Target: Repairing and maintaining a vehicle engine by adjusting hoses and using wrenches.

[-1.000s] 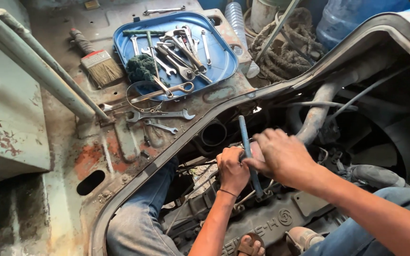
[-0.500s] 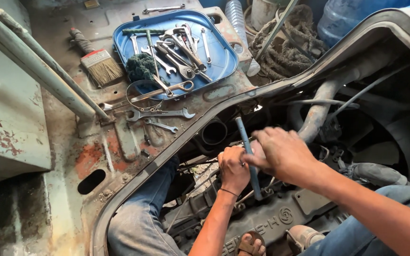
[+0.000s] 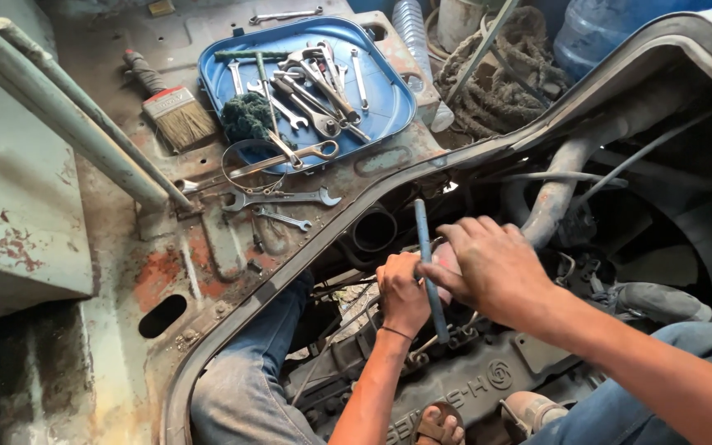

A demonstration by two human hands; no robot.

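Note:
A long blue-grey metal bar stands nearly upright in the open engine bay, its lower end down among the engine parts. My left hand, with a thin band on its wrist, is curled in a fist against the bar's left side. My right hand reaches in from the right. Its thumb and fingers pinch the bar's middle and its other fingers are spread above. The bar's lower tip is hidden between hoses and wires.
A blue tray holding several wrenches and a green rag lies on the rusty cab floor. Loose wrenches and a paintbrush lie beside it. A grey pipe crosses at left. Coiled rope and a water jug sit behind.
The bar's top has tipped slightly and my right hand's fingers have shifted along it. My left hand stays against the bar.

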